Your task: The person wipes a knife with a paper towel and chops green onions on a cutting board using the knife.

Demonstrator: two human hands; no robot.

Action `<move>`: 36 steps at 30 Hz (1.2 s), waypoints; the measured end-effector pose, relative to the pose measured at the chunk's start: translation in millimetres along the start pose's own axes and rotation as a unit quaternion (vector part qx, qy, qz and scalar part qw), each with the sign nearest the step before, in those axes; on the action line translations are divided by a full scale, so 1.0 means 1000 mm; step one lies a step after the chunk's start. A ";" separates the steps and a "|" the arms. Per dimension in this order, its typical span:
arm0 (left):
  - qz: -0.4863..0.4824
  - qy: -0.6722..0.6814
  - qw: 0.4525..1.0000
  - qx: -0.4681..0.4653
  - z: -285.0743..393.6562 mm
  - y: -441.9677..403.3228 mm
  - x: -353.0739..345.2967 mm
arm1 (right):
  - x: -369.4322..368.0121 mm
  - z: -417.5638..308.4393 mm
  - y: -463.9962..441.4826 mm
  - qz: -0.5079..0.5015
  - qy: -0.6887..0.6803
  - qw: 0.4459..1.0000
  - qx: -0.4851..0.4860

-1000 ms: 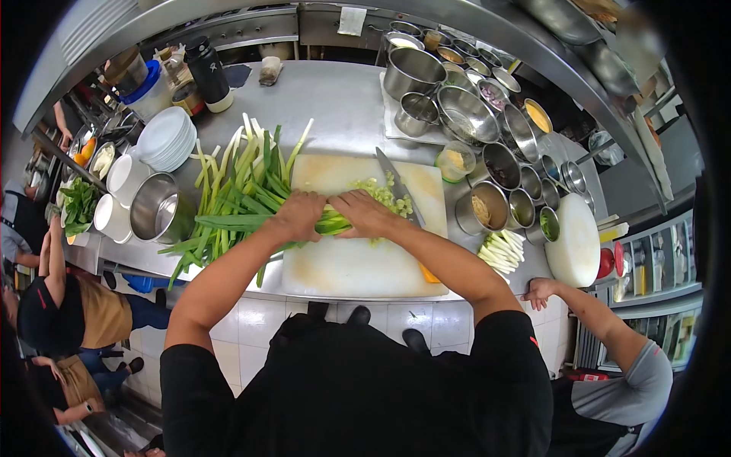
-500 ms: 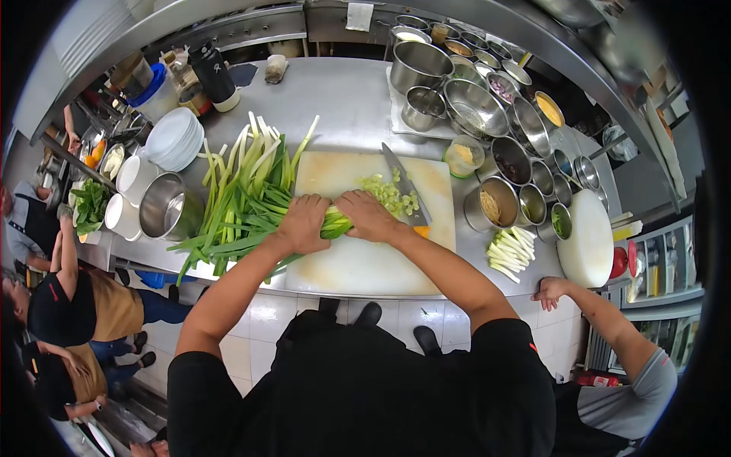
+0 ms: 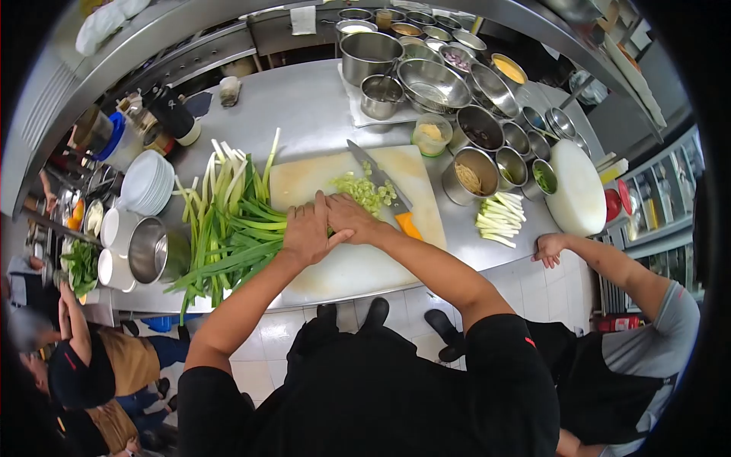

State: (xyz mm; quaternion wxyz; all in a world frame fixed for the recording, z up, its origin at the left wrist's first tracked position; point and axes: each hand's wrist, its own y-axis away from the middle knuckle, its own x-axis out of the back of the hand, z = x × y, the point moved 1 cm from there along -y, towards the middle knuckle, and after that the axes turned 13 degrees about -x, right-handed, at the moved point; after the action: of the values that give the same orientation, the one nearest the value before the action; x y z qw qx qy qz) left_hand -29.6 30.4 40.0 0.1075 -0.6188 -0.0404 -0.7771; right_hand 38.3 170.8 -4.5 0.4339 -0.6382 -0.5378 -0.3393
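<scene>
A bunch of green onions (image 3: 236, 221) sprawls over the left part of the white cutting board (image 3: 335, 276) and onto the steel table. My left hand (image 3: 306, 231) is closed over the cut end of the bunch. Right against it, my right hand (image 3: 352, 219) grips the same end; most of what lies under both palms is hidden. Chopped pale green pieces (image 3: 367, 192) sit just beyond my right hand. Beside them rests a knife (image 3: 378, 174) with an orange handle (image 3: 409, 225), touched by neither hand.
White bowls (image 3: 114, 268) and a steel pot (image 3: 158, 251) stand at left. Several steel pots (image 3: 468, 179) crowd the right, near cut white stalks (image 3: 500, 219) and a white round block (image 3: 576, 186). A co-worker's hand (image 3: 550, 250) rests at the right table edge; other people stand at left.
My hands have come closer together, now touching and overlapping on the bunch. The whole view has shifted, so the table appears further left. The knife stays on the board.
</scene>
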 end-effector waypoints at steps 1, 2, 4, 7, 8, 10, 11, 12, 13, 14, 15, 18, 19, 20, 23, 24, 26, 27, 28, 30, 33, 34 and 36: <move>-0.039 -0.013 0.999 0.001 0.000 -0.003 0.007 | -0.001 0.001 -0.003 0.001 0.003 1.000 -0.006; -0.079 -0.026 0.997 0.005 -0.001 -0.004 0.010 | -0.002 0.001 -0.002 0.001 -0.004 1.000 -0.010; -0.025 0.020 0.999 -0.022 -0.012 0.001 -0.005 | -0.006 -0.001 -0.001 -0.003 -0.011 1.000 -0.015; 0.062 0.058 0.995 -0.056 -0.023 0.005 -0.022 | -0.003 -0.009 -0.001 0.005 -0.027 0.999 -0.018; 0.096 0.052 0.992 -0.063 -0.024 0.009 -0.027 | 0.001 -0.012 -0.002 -0.014 -0.009 0.999 -0.037; 0.121 0.051 0.989 -0.072 -0.027 0.011 -0.036 | 0.006 -0.016 -0.004 -0.034 0.009 0.998 -0.054; 0.149 0.047 0.984 -0.087 -0.029 0.011 -0.039 | 0.010 -0.017 -0.004 -0.031 -0.033 0.997 -0.060; 0.149 0.049 0.983 -0.090 -0.030 0.012 -0.037 | 0.011 -0.017 -0.004 -0.025 -0.073 0.995 -0.067; 0.138 0.062 0.985 -0.081 -0.030 0.012 -0.036 | 0.012 -0.015 -0.005 -0.024 -0.070 0.995 -0.072; 0.127 0.076 0.986 -0.074 -0.028 0.011 -0.036 | 0.013 -0.011 -0.005 -0.062 -0.085 0.990 -0.093; 0.128 0.081 0.985 -0.081 -0.025 0.010 -0.033 | 0.019 -0.012 -0.004 -0.099 -0.099 0.983 -0.115; 0.124 0.090 0.987 -0.044 -0.024 0.009 -0.032 | 0.046 -0.012 0.012 -0.047 -0.113 0.991 -0.055; 0.137 0.078 0.986 -0.055 -0.027 0.012 -0.037 | 0.052 -0.007 0.017 -0.048 -0.111 0.988 -0.094; 0.153 0.065 0.984 -0.065 -0.030 0.011 -0.041 | 0.062 -0.003 0.026 -0.047 -0.107 0.988 -0.098; 0.221 0.024 0.970 -0.099 -0.031 0.010 -0.048 | 0.096 0.009 0.064 0.000 -0.164 0.957 -0.241; 0.221 0.024 0.970 -0.098 -0.030 0.011 -0.046 | 0.097 0.009 0.084 0.002 -0.069 0.942 -0.329; 0.188 0.030 0.979 -0.075 -0.027 0.011 -0.041 | 0.090 0.004 0.111 0.005 0.028 0.910 -0.414; 0.187 0.029 0.979 -0.078 -0.027 0.010 -0.042 | 0.082 0.000 0.120 0.001 0.035 0.896 -0.442; 0.196 0.022 0.977 -0.081 -0.028 0.010 -0.043 | 0.075 -0.002 0.128 -0.003 0.041 0.882 -0.469; 0.202 0.011 0.975 -0.087 -0.028 0.010 -0.042 | 0.068 0.001 0.130 0.019 0.034 0.892 -0.451; 0.202 0.013 0.975 -0.089 -0.025 0.011 -0.040 | 0.066 0.007 0.128 0.009 0.016 0.885 -0.465; 0.210 0.015 0.974 -0.088 -0.025 0.010 -0.039 | 0.070 0.006 0.128 0.028 -0.018 0.880 -0.474; 0.218 0.015 0.972 -0.082 -0.025 0.010 -0.039 | 0.082 0.001 0.126 0.044 -0.054 0.875 -0.479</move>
State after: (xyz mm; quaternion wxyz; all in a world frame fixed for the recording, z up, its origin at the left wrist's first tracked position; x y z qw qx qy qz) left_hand -43.6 20.5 -4.3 0.2240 -0.6073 0.1613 -0.7450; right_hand 178.0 198.1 45.5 0.0600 -0.8082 -0.3036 -0.5010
